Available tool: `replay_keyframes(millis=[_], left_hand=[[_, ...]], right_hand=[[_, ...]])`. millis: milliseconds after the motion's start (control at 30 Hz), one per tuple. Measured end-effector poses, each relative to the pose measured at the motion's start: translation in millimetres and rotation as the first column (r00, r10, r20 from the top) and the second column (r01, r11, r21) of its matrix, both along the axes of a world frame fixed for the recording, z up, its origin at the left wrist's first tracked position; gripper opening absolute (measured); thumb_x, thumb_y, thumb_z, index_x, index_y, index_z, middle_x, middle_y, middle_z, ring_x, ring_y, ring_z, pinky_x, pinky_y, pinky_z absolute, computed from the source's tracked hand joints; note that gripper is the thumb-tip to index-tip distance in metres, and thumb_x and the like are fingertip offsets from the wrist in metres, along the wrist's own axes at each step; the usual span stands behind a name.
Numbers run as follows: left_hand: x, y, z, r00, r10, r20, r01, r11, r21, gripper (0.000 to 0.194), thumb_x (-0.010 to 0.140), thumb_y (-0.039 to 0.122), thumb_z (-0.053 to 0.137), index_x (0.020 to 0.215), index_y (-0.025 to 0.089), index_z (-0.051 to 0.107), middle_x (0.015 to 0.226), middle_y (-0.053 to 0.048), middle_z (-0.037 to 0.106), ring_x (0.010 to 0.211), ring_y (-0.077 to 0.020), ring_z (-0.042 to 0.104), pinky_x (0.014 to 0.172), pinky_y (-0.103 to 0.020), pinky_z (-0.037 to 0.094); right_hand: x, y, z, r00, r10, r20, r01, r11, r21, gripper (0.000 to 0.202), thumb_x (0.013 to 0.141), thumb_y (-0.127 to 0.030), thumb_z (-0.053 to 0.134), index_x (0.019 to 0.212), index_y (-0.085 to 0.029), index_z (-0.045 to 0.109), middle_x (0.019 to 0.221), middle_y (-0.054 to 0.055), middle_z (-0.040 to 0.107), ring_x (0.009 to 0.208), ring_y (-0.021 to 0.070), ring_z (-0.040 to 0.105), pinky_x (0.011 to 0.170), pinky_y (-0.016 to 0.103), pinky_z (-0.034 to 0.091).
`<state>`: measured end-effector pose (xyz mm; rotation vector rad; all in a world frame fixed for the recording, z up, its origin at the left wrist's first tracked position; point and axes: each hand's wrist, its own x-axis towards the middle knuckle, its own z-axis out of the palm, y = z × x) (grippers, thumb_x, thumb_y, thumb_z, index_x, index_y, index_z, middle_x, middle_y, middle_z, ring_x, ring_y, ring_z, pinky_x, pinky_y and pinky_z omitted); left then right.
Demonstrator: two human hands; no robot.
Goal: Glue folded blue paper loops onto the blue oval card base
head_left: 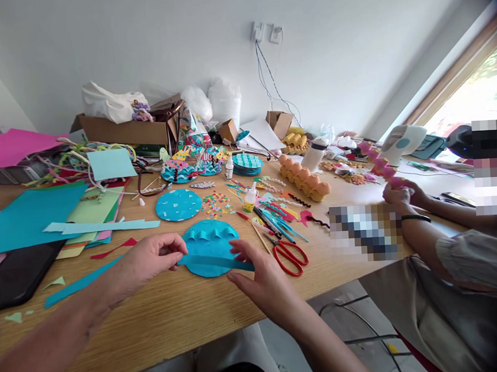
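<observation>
Two hands are spread apart over a blue disc (198, 248) near the front edge of the table (126, 331), with a blue strip (213, 260) stretched between them across the disc's lower half. The left hand (160, 257) pinches the strip's left end between thumb and fingertips at the disc's edge. At the other end, the right hand (264, 277) has its fingers above the strip and its thumb below, with a gap between; whether it grips the paper I cannot tell. Curled waves (211, 233) of blue paper run across the disc's upper part. Just right of the disc lie a pencil (261, 238) and red-handled scissors (291, 257), with several pens (271, 222) behind them. A second disc (178, 205), flecked with pale bits, lies behind the first, and beside it is a scatter of confetti (217, 205). A glue bottle (250, 198) stands upright to the right of that. Left of the hands, another strip (81, 282) lies partly behind the left forearm, near a red scrap (114, 248) and pale strips (104, 226). Far right, a co-worker's hands (399, 193) hold a bumpy pink strand (378, 160).
</observation>
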<state>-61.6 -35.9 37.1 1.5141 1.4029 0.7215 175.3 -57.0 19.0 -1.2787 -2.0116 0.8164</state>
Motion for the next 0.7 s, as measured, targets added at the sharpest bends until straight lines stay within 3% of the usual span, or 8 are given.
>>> replay_keyframes(millis=[100, 167, 400, 500, 600, 700], left_hand=[[0, -3, 3.1, 0.992, 0.021, 0.128, -0.016, 0.999, -0.039, 0.017, 0.062, 0.035, 0.064, 0.069, 0.02, 0.061, 0.065, 0.003, 0.057, 0.063, -0.0133, 0.055, 0.061, -0.025, 0.047], [-1, -5, 2.9, 0.973, 0.015, 0.231, 0.006, 0.996, -0.087, 0.018, 0.063, 0.035, 0.067, 0.073, 0.02, 0.061, 0.068, 0.002, 0.057, 0.065, -0.013, 0.054, 0.061, -0.025, 0.047], [5, -9, -0.2, 0.889, 0.021, 0.458, 0.083, 0.975, -0.207, 0.017, 0.066, 0.029, 0.072, 0.075, 0.019, 0.062, 0.071, 0.002, 0.054, 0.066, -0.0104, 0.051, 0.061, -0.022, 0.046], [7, -9, -2.8, 0.879, 0.016, 0.476, 0.096, 0.973, -0.211, 0.016, 0.068, 0.028, 0.072, 0.076, 0.019, 0.061, 0.071, 0.002, 0.055, 0.066, -0.01, 0.052, 0.061, -0.021, 0.046], [8, -7, -6.1, 0.883, 0.03, 0.469, 0.069, 0.979, -0.192, 0.016, 0.068, 0.029, 0.071, 0.076, 0.019, 0.061, 0.071, 0.003, 0.055, 0.065, -0.0095, 0.052, 0.061, -0.021, 0.045], [8, -5, -9.3, 0.902, 0.03, 0.431, 0.041, 0.987, -0.155, 0.016, 0.068, 0.03, 0.07, 0.076, 0.019, 0.06, 0.072, 0.003, 0.055, 0.065, -0.01, 0.053, 0.062, -0.022, 0.045]], right_hand=[[1, -3, -7.3, 0.984, -0.06, 0.169, -0.004, 0.934, 0.358, 0.046, 0.077, -0.021, 0.064, 0.121, -0.023, 0.05, 0.121, 0.009, 0.056, 0.11, 0.025, 0.05, 0.091, 0.042, 0.04], [1, -4, -13.2, 0.968, -0.07, 0.243, -0.048, 0.893, 0.448, 0.044, 0.079, -0.024, 0.064, 0.12, -0.022, 0.05, 0.119, 0.01, 0.058, 0.108, 0.0248, 0.051, 0.09, 0.042, 0.039], [-12, 1, -33.7, 0.926, -0.197, 0.322, -0.01, 0.84, 0.543, 0.027, 0.08, -0.024, 0.063, 0.106, -0.019, 0.057, 0.105, 0.007, 0.063, 0.094, 0.0223, 0.053, 0.083, 0.036, 0.036], [-11, 3, -32.7, 0.903, -0.257, 0.345, 0.011, 0.815, 0.579, 0.013, 0.082, -0.022, 0.059, 0.095, -0.022, 0.063, 0.096, 0.004, 0.063, 0.085, 0.0202, 0.052, 0.075, 0.033, 0.035], [-5, 5, -28.3, 0.878, -0.31, 0.365, 0.027, 0.793, 0.609, 0.013, 0.085, -0.02, 0.053, 0.09, -0.022, 0.065, 0.087, 0.004, 0.061, 0.078, 0.0183, 0.05, 0.069, 0.03, 0.033], [-1, 8, -24.1, 0.861, -0.302, 0.408, 0.009, 0.813, 0.582, 0.014, 0.086, -0.021, 0.051, 0.091, -0.02, 0.065, 0.081, 0.005, 0.059, 0.074, 0.0174, 0.049, 0.067, 0.028, 0.033]])
